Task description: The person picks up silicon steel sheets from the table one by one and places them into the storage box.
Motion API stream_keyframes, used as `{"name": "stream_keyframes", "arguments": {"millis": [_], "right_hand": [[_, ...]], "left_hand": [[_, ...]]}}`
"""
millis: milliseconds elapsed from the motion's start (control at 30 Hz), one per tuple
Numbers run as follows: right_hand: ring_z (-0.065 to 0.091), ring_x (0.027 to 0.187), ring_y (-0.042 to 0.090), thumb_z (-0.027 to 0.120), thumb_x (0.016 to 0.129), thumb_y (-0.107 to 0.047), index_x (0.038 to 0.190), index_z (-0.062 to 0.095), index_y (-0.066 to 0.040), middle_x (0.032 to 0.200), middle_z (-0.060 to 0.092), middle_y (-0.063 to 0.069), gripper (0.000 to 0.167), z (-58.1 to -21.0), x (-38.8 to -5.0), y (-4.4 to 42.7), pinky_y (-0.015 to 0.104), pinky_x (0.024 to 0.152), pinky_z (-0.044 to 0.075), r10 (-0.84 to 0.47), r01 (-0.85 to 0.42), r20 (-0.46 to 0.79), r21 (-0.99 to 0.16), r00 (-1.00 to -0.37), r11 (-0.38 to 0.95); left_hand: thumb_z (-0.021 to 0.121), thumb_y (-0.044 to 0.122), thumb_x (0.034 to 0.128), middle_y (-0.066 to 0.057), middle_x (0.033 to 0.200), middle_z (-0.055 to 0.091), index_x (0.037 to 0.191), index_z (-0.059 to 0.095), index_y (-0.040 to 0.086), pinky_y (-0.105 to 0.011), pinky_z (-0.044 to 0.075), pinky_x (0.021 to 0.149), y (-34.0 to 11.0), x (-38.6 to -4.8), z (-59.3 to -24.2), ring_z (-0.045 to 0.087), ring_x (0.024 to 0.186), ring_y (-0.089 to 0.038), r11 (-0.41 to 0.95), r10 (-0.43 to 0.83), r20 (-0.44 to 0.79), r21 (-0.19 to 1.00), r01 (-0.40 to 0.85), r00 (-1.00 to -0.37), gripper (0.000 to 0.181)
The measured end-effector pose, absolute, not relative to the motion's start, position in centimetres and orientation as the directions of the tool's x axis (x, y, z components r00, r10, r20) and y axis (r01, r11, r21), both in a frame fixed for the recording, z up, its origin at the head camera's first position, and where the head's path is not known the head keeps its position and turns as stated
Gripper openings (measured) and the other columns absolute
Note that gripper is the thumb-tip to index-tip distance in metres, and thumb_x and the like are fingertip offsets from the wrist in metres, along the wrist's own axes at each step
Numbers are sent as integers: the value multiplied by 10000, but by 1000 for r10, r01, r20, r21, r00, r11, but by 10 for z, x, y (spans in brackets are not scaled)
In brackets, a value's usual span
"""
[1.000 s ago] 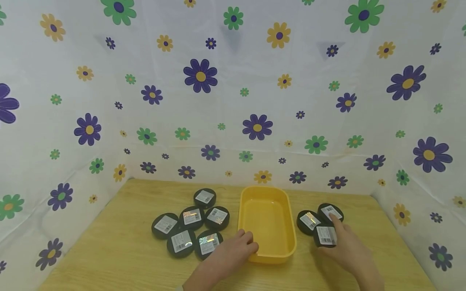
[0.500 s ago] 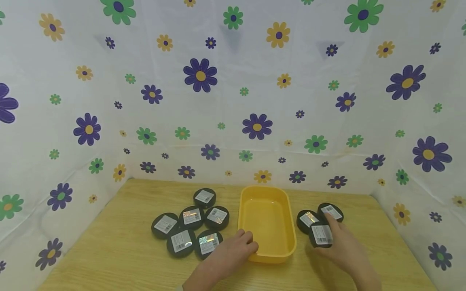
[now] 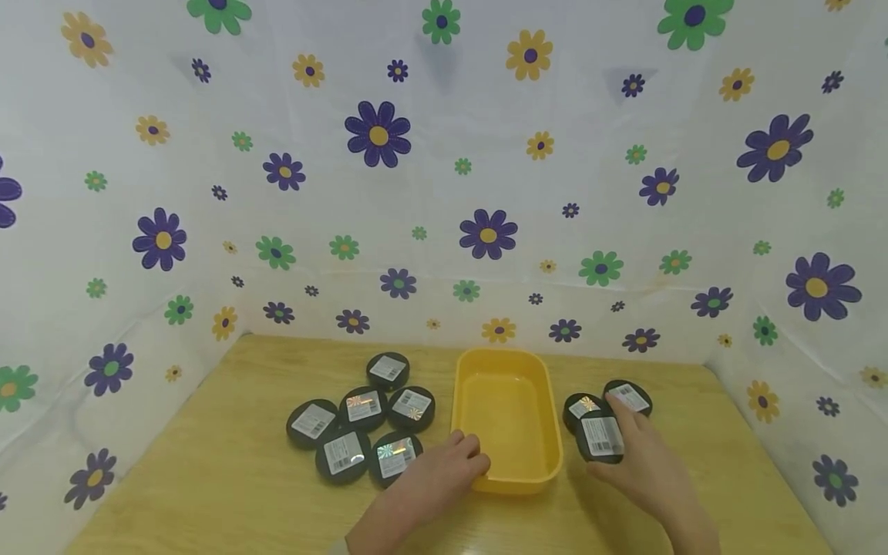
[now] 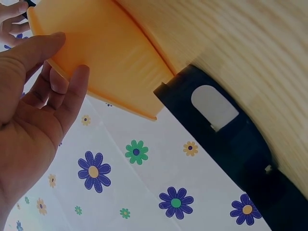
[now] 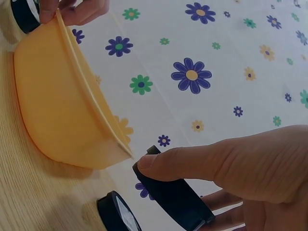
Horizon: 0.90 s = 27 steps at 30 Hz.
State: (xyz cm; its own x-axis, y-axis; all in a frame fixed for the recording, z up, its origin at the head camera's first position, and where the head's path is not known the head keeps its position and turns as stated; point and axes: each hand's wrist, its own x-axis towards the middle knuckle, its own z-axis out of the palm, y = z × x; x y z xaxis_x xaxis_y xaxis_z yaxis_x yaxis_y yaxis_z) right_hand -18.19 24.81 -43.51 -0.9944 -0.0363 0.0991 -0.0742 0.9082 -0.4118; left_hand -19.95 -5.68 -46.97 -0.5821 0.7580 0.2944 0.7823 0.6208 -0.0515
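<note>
A yellow plastic tray (image 3: pixel 520 487) stands mid-table with nothing in it. My left hand (image 3: pixel 444 474) pinches its near left rim, thumb on the outer wall and fingers over the edge, as the left wrist view also shows. To the right of the tray, my right hand (image 3: pixel 648 466) holds a flat round black container (image 3: pixel 600 437) with a white barcode label, between thumb and fingers. In the right wrist view this container (image 5: pixel 173 197) is off the table, tilted. Two similar containers lie behind it, one near the tray (image 3: pixel 581 406) and one farther right (image 3: pixel 630 397).
Several more labelled black containers, such as the one nearest the back (image 3: pixel 388 371), lie flat in a loose group left of the tray. A flower-printed white cloth (image 3: pixel 416 193) surrounds the wooden table (image 3: pixel 229 462) at back and sides.
My right hand has lifted the container off the table and shifted it left toward the tray. The left hand stays on the rim. The head view has tilted slightly down.
</note>
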Motion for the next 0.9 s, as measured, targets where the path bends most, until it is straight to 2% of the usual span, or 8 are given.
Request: {"name": "stream_keyframes", "arguments": {"millis": [233, 467, 733, 900], "right_hand": [[600, 1106, 447, 873, 696, -410, 1501, 326, -34, 1404, 452, 344, 1043, -440, -183, 240, 614, 877, 493, -58, -76, 56, -412, -997, 908], [584, 1122, 481, 876, 695, -361, 1498, 328, -54, 1413, 438, 339, 1020, -436, -185, 237, 623, 825, 505, -65, -116, 129, -440, -990, 890], [556, 1160, 495, 868, 705, -398, 1502, 330, -40, 1420, 437, 334, 1026, -431, -187, 238, 647, 861, 485, -64, -103, 106, -421, -992, 901], [544, 1173, 497, 866, 703, -416, 1505, 339, -52, 1410, 448, 327, 1026, -432, -189, 237, 649, 876, 478, -61, -111, 131, -420, -989, 901]], "left_hand": [[756, 112, 819, 67, 884, 491, 913, 619, 203, -133, 399, 634, -63, -197, -475, 455, 790, -90, 588, 773, 324, -44, 808, -546, 189], [762, 127, 822, 65, 893, 490, 917, 609, 203, -144, 405, 612, -63, -201, -471, 458, 799, -99, 598, 771, 344, -105, 794, -536, 196], [755, 122, 822, 70, 880, 488, 922, 614, 207, -126, 388, 643, -60, -204, -473, 448, 784, -87, 567, 790, 359, -121, 815, -497, 193], [764, 141, 826, 81, 891, 493, 936, 624, 219, -117, 380, 635, -59, -204, -470, 441, 789, -73, 582, 786, 326, -103, 807, -525, 194]]}}
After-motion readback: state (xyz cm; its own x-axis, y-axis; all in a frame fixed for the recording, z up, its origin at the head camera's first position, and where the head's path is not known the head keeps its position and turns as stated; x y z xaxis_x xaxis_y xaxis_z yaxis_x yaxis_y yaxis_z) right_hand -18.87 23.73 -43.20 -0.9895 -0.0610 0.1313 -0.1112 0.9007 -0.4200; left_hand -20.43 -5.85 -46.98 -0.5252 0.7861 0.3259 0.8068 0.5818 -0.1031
